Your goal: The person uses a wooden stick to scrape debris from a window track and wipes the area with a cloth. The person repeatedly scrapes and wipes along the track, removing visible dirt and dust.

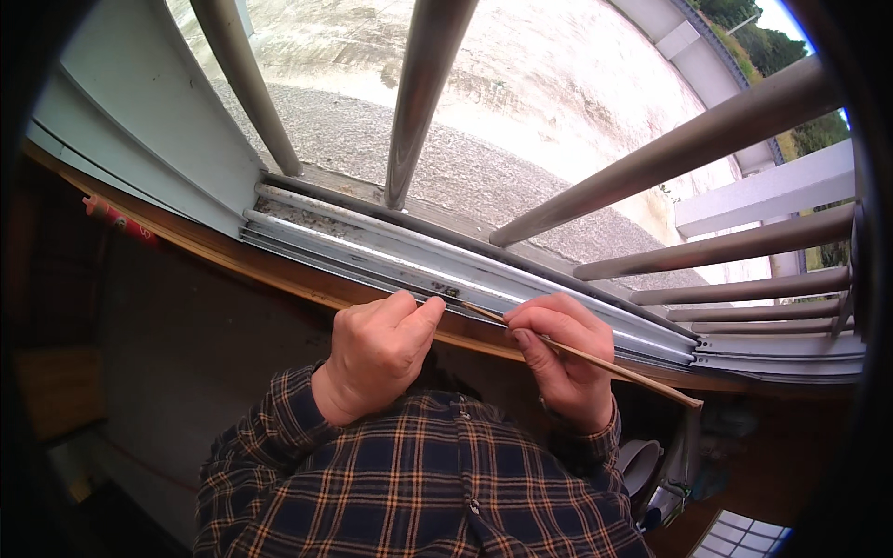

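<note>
In my right hand (568, 349) is a thin wooden stick (628, 375), pinched between thumb and fingers. Its narrow tip points left into the metal window track (391, 261), close to a clump of dark debris (445, 289). My left hand (384, 342) is at the track's inner edge, just left of that tip. Its fingers are curled and the thumb lies against the index finger; whether anything small is between them is hidden. Dirt (300, 213) coats the outer channel towards the left end.
Metal bars (425, 104) stand outside the window, above a rough concrete strip (335, 125). A wooden sill edge (279, 279) runs along the inside. A red tube (122, 220) rests at the left. Below right are a pale round container (638, 464) and a gridded white panel (743, 537).
</note>
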`<state>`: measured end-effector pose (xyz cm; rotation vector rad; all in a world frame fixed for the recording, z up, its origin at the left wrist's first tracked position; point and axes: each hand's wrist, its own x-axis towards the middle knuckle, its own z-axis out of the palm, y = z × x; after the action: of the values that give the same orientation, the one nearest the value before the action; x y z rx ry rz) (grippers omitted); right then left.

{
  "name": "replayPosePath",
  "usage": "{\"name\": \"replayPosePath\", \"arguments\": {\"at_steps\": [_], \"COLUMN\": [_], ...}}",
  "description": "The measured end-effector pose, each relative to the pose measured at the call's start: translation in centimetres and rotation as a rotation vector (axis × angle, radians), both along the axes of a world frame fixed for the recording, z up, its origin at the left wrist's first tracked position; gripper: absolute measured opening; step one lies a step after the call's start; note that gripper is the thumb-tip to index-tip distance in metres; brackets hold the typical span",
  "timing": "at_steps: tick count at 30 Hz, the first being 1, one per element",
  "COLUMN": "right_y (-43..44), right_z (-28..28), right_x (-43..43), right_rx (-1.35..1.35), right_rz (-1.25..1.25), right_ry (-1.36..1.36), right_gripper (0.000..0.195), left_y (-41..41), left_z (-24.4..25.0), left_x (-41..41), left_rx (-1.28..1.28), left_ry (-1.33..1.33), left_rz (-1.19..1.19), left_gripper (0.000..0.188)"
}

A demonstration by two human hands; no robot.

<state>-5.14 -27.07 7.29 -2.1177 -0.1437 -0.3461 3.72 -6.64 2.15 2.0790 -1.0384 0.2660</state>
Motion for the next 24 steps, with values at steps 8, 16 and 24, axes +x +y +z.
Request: {"name": "replayPosePath", "arguments": {"at_steps": [8,16,24], "right_y": [0.1,0.2,-0.3], "right_z": [-2.7,-3.3,-3.9], "right_x": [0.0,1.1,1.3], "right_rx": [0.053,0.079,0.123], "right_rz": [0.008,0.084,0.102], "right_ry": [-0.087,-0.138,-0.119], "right_gripper": [0.009,0.008,0.007], "left_y": [0.1,0.4,-0.5], "left_z": [-0.7,0.4,1.0], "left_x": [2.5,4.8,6.5], "left_rx": [0.206,0.425,0.485], "left_ry": [-0.175,-0.311,-0.317], "left_rz": [-0.128,-0.373,-0.516], "left_gripper": [0.011,0.006,0.008]}}
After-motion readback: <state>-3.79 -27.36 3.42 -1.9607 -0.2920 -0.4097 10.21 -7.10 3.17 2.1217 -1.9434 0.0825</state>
